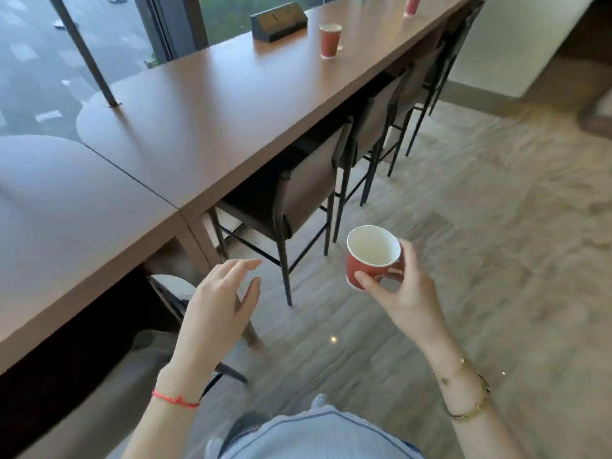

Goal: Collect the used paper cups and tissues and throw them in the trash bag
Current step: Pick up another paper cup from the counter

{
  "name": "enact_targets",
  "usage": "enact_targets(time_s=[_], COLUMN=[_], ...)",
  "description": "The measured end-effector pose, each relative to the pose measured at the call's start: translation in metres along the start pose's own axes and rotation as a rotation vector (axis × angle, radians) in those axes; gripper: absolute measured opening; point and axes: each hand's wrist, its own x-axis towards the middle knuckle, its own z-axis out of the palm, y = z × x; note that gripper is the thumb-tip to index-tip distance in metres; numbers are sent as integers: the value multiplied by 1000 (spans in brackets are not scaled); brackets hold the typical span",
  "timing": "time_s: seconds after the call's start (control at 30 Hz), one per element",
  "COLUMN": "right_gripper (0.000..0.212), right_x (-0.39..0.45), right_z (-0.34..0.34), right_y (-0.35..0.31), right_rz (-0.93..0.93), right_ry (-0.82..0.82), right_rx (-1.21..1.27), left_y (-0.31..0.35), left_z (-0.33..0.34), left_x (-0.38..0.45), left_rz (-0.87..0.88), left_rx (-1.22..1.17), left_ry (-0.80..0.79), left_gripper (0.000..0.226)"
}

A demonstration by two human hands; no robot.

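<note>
My right hand (402, 293) grips a red paper cup (366, 260) with a white inside, held upright above the floor; it looks empty. My left hand (218, 306) hovers beside the table edge with fingers spread and nothing in it. A second red paper cup (329, 40) stands farther along the long brown table (205, 127). A third red cup (413, 4) stands near the table's far end, cut off by the top of the frame. No tissue or trash bag is in view.
Several tall dark stools (298, 193) are tucked under the table's right side. A dark box (278, 19) sits by the window near the second cup. A slanted metal post (86, 58) meets the table at the left. Pale wood floor (480, 243) stretches to the right.
</note>
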Motion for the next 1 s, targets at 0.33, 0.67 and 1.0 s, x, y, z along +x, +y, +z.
enact_targets(time_s=[0.33, 0.67, 1.0], right_gripper=[61, 63, 65], right_x=[69, 215, 422], right_z=[-71, -101, -111], right_y=[63, 116, 131], right_rz=[78, 93, -19], right_ry=[140, 162, 94], right_rx=[11, -2, -37], left_y=[65, 82, 87], left_z=[70, 140, 178], left_x=[99, 252, 437], left_rz=[79, 130, 74], left_rx=[10, 6, 26], left_ry=[-99, -57, 35], left_gripper=[33, 30, 33])
